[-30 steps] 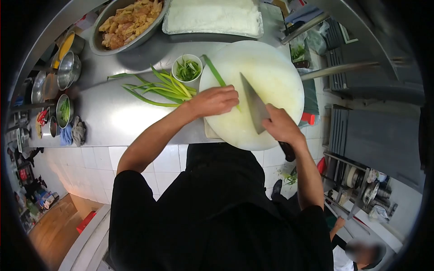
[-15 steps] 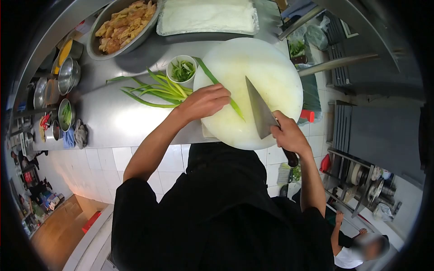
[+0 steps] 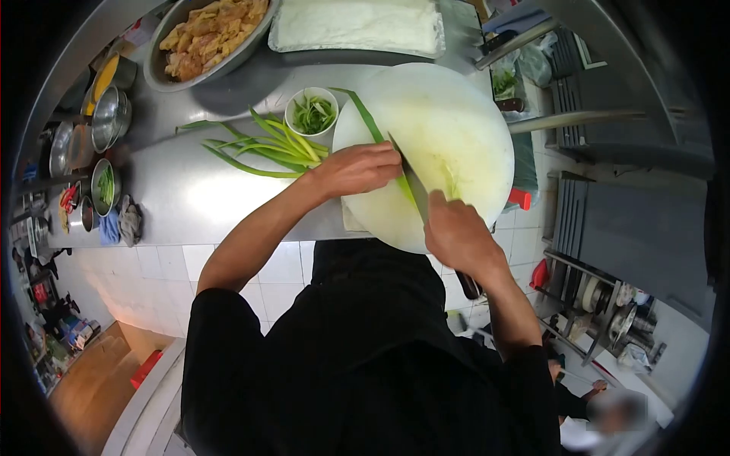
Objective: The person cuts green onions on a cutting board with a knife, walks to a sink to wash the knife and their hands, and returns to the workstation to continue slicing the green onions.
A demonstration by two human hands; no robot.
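On the round white cutting board [image 3: 464, 114], my left hand [image 3: 363, 169] is closed over a long green leaf [image 3: 363, 114] and presses it down. My right hand [image 3: 462, 234] grips the handle of a cleaver [image 3: 411, 176]. The blade is seen nearly edge-on beside my left fingers, along the leaf. Thin pale green shreds [image 3: 449, 178] lie on the board right of the blade. Left of the board, a bunch of green stalks [image 3: 277, 148] rests on the steel counter. A white bowl of cut greens [image 3: 312, 112] touches or nearly touches the board's left edge.
A large metal bowl of meat pieces [image 3: 209, 42] and a white-filled tray [image 3: 357, 26] stand at the back. Several metal bowls line the left side, one with greens [image 3: 105, 186]. A metal bar [image 3: 578, 119] juts in from the right. Another person [image 3: 582, 403] is at lower right.
The cleaver has moved left against the leaf by my left fingers and turned nearly edge-on. My right hand has shifted left with it. Pale shreds now show on the board.
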